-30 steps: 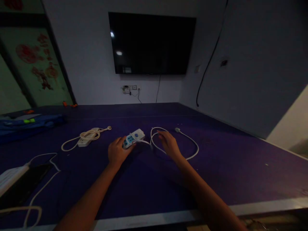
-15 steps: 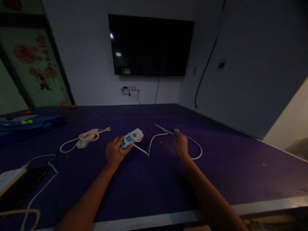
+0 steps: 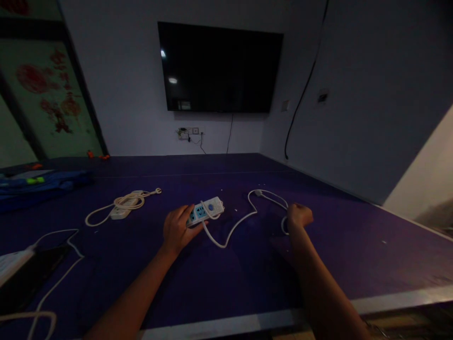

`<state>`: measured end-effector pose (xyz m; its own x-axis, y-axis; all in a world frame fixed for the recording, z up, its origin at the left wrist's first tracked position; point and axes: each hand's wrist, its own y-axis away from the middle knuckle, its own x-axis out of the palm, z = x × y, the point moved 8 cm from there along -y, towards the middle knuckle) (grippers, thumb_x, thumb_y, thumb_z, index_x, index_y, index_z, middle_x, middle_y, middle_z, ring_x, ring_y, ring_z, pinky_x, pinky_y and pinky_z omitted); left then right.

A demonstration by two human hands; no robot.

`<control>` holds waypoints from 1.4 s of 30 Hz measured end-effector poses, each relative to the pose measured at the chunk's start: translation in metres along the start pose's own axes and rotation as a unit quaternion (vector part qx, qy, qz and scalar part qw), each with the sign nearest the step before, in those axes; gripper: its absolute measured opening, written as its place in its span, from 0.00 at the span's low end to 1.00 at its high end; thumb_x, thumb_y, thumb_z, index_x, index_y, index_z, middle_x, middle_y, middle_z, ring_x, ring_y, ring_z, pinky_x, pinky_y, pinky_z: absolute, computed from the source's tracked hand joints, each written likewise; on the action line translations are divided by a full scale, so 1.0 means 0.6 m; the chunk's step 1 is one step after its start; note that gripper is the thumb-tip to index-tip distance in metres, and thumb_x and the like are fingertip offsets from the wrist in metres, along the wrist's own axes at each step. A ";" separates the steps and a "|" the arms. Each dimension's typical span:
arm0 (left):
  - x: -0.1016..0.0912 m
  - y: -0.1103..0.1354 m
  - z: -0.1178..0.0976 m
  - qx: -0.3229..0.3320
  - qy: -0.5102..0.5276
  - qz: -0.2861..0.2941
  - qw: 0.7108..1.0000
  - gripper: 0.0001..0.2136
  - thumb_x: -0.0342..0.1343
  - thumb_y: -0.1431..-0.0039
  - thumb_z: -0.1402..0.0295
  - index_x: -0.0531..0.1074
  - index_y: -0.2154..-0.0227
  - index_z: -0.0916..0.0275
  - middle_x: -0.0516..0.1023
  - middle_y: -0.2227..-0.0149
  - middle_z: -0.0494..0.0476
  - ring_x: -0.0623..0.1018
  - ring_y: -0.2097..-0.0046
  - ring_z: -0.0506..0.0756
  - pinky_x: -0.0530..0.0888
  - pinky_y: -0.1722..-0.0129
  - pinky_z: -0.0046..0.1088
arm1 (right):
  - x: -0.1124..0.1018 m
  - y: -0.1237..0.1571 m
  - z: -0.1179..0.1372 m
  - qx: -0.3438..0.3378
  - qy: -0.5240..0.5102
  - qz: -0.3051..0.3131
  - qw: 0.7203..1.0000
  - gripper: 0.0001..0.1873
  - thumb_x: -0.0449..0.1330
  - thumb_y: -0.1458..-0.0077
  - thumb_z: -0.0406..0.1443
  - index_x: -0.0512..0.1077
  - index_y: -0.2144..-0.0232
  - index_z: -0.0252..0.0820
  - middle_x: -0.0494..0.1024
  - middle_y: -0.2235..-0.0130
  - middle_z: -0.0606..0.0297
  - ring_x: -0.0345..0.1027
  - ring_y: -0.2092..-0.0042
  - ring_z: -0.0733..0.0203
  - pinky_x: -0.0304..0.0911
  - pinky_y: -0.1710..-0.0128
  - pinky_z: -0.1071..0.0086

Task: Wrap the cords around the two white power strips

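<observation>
My left hand (image 3: 178, 230) grips the near end of a white and blue power strip (image 3: 206, 210) lying on the purple table (image 3: 226, 264). Its white cord (image 3: 233, 227) loops over the strip, snakes right across the table and ends in a plug (image 3: 258, 192) farther back. My right hand (image 3: 299, 216) is closed in a fist around that cord to the right of the strip.
A second cream power strip with a coiled cord (image 3: 125, 204) lies to the left. A blue bag (image 3: 38, 184) sits at the far left. Another white strip and cable (image 3: 21, 264) lie at the near left edge. A wall-mounted television (image 3: 218, 67) hangs ahead.
My right hand moved right and closed on the cord, pulling its loop out straighter. The power strip shifted slightly right and nearer under my left hand.
</observation>
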<state>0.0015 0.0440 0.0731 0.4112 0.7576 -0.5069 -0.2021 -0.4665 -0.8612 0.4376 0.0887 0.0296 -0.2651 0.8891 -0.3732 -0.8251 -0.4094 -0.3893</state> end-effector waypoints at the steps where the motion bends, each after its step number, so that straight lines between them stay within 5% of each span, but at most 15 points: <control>1: 0.001 0.001 -0.003 0.005 -0.004 0.001 1.000 0.25 0.56 0.50 0.49 0.73 0.56 0.64 0.77 0.60 0.63 0.76 0.59 0.60 0.71 0.58 0.37 | -0.013 0.007 0.022 -0.022 0.001 -0.026 0.999 0.15 0.51 0.53 0.29 0.76 0.66 0.33 0.76 0.61 0.47 0.67 0.54 0.46 0.59 0.57 0.59; 3: 0.003 0.003 -0.008 0.015 -0.014 0.004 1.000 0.25 0.56 0.50 0.49 0.73 0.56 0.64 0.77 0.60 0.63 0.76 0.59 0.60 0.70 0.58 0.37 | -0.042 0.045 0.103 -0.186 -0.017 -0.097 0.978 0.15 0.51 0.49 0.32 0.75 0.64 0.35 0.75 0.56 0.50 0.65 0.52 0.48 0.57 0.52 0.57; 5: 0.006 0.004 -0.009 0.021 -0.019 0.010 1.000 0.25 0.56 0.50 0.49 0.73 0.56 0.64 0.77 0.60 0.63 0.76 0.59 0.60 0.70 0.58 0.37 | -0.047 0.107 0.173 -0.321 -0.066 -0.075 0.942 0.15 0.49 0.44 0.36 0.75 0.66 0.37 0.77 0.61 0.54 0.68 0.57 0.53 0.59 0.55 0.60; 7: 0.008 0.005 -0.006 0.017 -0.023 0.016 0.999 0.25 0.55 0.49 0.50 0.72 0.55 0.63 0.77 0.59 0.63 0.76 0.59 0.60 0.70 0.58 0.36 | -0.031 0.188 0.230 -0.441 -0.087 0.017 0.893 0.18 0.49 0.41 0.41 0.74 0.72 0.39 0.77 0.69 0.57 0.69 0.65 0.57 0.60 0.61 0.65; 11: 0.009 0.004 0.013 -0.014 -0.034 0.018 0.999 0.25 0.52 0.47 0.49 0.72 0.55 0.63 0.77 0.59 0.63 0.76 0.59 0.60 0.70 0.58 0.37 | 0.011 0.385 0.279 -0.671 -0.095 0.263 0.687 0.24 0.53 0.47 0.54 0.73 0.73 0.40 0.76 0.73 0.61 0.69 0.70 0.59 0.58 0.69 0.68; 14: 0.011 0.002 0.027 -0.032 -0.036 0.019 0.999 0.23 0.52 0.47 0.50 0.73 0.55 0.62 0.77 0.59 0.63 0.76 0.59 0.60 0.70 0.59 0.36 | 0.032 0.446 0.273 -0.693 -0.062 0.336 0.635 0.21 0.55 0.47 0.52 0.71 0.72 0.40 0.76 0.73 0.62 0.69 0.71 0.61 0.57 0.71 0.70; 17: 0.014 0.002 0.037 -0.040 -0.035 0.022 0.998 0.23 0.53 0.47 0.50 0.73 0.55 0.61 0.78 0.60 0.62 0.76 0.59 0.60 0.70 0.60 0.36 | 0.053 0.441 0.268 -0.656 -0.033 0.365 0.660 0.13 0.53 0.41 0.41 0.71 0.72 0.40 0.76 0.73 0.63 0.70 0.71 0.63 0.56 0.72 0.72; 21: 0.017 0.002 0.036 -0.033 -0.034 0.030 0.998 0.25 0.52 0.49 0.46 0.74 0.58 0.61 0.78 0.61 0.62 0.77 0.60 0.61 0.71 0.61 0.37 | 0.072 0.378 0.261 -0.520 -0.056 0.381 0.762 0.10 0.50 0.40 0.35 0.72 0.64 0.42 0.78 0.71 0.64 0.71 0.71 0.64 0.57 0.73 0.74; 26: 0.033 0.004 0.001 0.027 0.024 0.100 0.994 0.28 0.55 0.55 0.43 0.75 0.59 0.61 0.78 0.61 0.61 0.77 0.61 0.59 0.72 0.61 0.36 | 0.063 0.318 0.253 -0.461 -0.093 0.310 0.826 0.10 0.53 0.41 0.37 0.73 0.69 0.42 0.78 0.69 0.62 0.71 0.67 0.61 0.59 0.69 0.72; 30: 0.034 0.005 -0.039 0.086 0.102 0.152 0.979 0.29 0.57 0.58 0.42 0.75 0.60 0.60 0.78 0.64 0.59 0.77 0.62 0.57 0.72 0.61 0.34 | 0.060 0.296 0.247 -0.457 -0.101 0.281 0.838 0.08 0.58 0.46 0.38 0.75 0.71 0.42 0.78 0.70 0.63 0.70 0.69 0.61 0.59 0.70 0.72; 36: 0.025 0.009 -0.077 0.153 0.185 0.180 0.954 0.39 0.60 0.69 0.39 0.72 0.55 0.61 0.78 0.61 0.61 0.77 0.59 0.60 0.72 0.57 0.37 | 0.084 0.289 0.234 -0.423 -0.135 0.368 0.817 0.12 0.57 0.46 0.41 0.76 0.72 0.40 0.77 0.74 0.65 0.66 0.74 0.65 0.56 0.73 0.73; 42: 0.028 0.016 -0.090 0.166 0.188 0.161 0.955 0.34 0.58 0.58 0.44 0.70 0.52 0.63 0.77 0.58 0.64 0.77 0.56 0.60 0.73 0.56 0.39 | 0.121 0.291 0.214 -0.323 -0.212 0.449 0.806 0.14 0.56 0.47 0.42 0.76 0.73 0.37 0.76 0.75 0.65 0.67 0.73 0.64 0.58 0.74 0.73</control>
<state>0.0544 0.0275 0.0585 0.5577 0.3536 -0.7510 -0.6158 -0.4305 -0.6599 0.2105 0.1080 0.0427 -0.8701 0.1087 -0.4807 0.1897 -0.8263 -0.5303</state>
